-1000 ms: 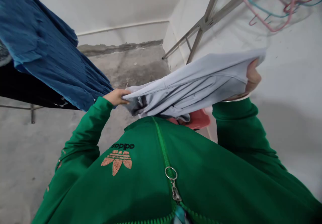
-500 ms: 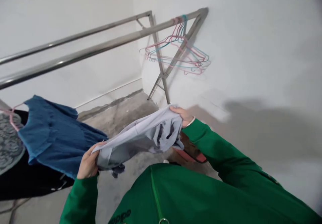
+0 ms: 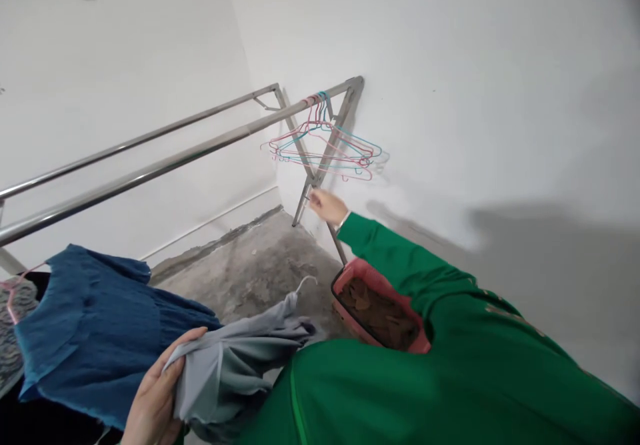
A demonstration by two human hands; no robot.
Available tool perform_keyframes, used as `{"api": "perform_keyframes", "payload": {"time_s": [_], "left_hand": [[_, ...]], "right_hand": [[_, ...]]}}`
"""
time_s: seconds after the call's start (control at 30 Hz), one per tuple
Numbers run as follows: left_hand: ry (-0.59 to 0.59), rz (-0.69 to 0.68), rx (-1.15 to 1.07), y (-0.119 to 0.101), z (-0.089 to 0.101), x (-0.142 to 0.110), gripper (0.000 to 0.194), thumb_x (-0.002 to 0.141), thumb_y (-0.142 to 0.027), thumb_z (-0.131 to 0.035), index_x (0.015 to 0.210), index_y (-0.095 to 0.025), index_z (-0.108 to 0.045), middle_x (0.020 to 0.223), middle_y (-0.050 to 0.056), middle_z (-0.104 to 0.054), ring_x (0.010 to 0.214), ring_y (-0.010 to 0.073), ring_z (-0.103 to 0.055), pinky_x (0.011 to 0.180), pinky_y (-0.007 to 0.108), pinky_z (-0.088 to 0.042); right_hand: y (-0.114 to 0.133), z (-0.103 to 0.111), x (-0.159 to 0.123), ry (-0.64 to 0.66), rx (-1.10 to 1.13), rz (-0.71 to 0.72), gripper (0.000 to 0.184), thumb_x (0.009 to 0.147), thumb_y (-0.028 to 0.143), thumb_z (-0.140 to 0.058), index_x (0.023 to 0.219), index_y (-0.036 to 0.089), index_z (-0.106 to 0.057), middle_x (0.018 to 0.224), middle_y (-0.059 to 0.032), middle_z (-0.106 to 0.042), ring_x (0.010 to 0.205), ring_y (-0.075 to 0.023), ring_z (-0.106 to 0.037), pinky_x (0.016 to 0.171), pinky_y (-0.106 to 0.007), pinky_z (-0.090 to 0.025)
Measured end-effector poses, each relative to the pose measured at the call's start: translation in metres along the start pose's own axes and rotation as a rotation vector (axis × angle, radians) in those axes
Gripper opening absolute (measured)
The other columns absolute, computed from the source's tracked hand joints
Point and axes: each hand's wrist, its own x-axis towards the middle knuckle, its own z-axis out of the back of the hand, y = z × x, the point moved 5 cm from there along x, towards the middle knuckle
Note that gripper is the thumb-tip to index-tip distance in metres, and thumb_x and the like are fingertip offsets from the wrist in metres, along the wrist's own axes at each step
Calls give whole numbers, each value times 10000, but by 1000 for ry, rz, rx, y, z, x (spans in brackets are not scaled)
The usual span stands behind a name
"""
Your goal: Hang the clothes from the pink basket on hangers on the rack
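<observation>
A light grey garment [image 3: 220, 371] hangs bunched from my left hand [image 3: 155, 391], which is closed on its edge at the lower left. A thin pale cord or strip [image 3: 306, 281] sticks up at the garment's far end. My right hand [image 3: 327, 206] is away from the cloth, stretched forward just below several pink and blue hangers [image 3: 325, 145] on the rack's rail. Its fingers are loosely bent, with nothing visible held in them, and it does not touch the hangers. Beside my left hand is a blue dress [image 3: 110, 325] on a pink hanger [image 3: 13, 298].
The metal drying rack [image 3: 200, 155] runs from the left to the right wall. A red basket [image 3: 357, 271] with brown contents stands on the concrete floor [image 3: 240, 265] under my right arm. A grey-patterned black garment [image 3: 15, 345] hangs behind the dress. A hook sits on the left wall.
My right hand has let go of the grey garment and moved up and forward toward the hangers. The garment now sags from my left hand. The view has shifted, showing more of the basket.
</observation>
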Motion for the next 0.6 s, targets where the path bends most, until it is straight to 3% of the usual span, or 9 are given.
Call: {"api": "perform_keyframes", "payload": {"time_s": [0.03, 0.1, 0.2, 0.3, 0.43, 0.6], "left_hand": [[9, -6, -1, 0, -6, -1, 502, 518, -438, -832, 946, -197, -730, 922, 36, -742, 817, 241, -697, 586, 180, -542], [26, -9, -13, 0, -17, -2, 500, 524, -438, -835, 947, -192, -730, 930, 40, -741, 846, 237, -695, 620, 174, -545], [32, 3, -33, 1, -27, -4, 515, 545, -435, -831, 985, -191, -717, 917, 46, -741, 847, 236, -696, 625, 177, -546], [22, -3, -28, 0, -33, -6, 520, 572, -440, -815, 1016, -192, -708, 929, 56, -740, 854, 249, -696, 591, 181, -541], [-3, -24, -1, 0, -31, -5, 538, 580, -447, -801, 1051, -203, -708, 985, 65, -735, 906, 295, -688, 635, 248, -572], [-17, 24, 8, 7, -23, 4, 602, 542, -449, -820, 1078, -198, -706, 980, 74, -734, 895, 290, -690, 627, 240, -567]], "right_hand": [[7, 29, 16, -191, -174, 86, 355, 867, 247, -531, 1191, 102, -534, 1209, -173, -560, 1149, -263, -486, 1013, -401, -362], [15, 71, 43, -401, -451, 149, 422, 857, 276, -562, 1215, 61, -505, 1243, -219, -517, 1191, -312, -431, 1017, -440, -345], [11, 103, 76, -469, -666, 114, 447, 837, 295, -592, 1179, 18, -514, 1216, -257, -524, 1176, -353, -418, 965, -471, -361], [0, 110, 103, -424, -696, 56, 386, 839, 266, -574, 1141, 27, -550, 1204, -259, -552, 1194, -358, -420, 955, -472, -355], [-11, 107, 132, -334, -606, -14, 251, 868, 186, -465, 1038, 94, -625, 1046, -209, -652, 1023, -299, -578, 830, -384, -422], [-12, 106, 142, -378, -518, 47, 310, 898, 190, -367, 993, 126, -655, 1032, -174, -674, 955, -261, -605, 739, -318, -404]]}}
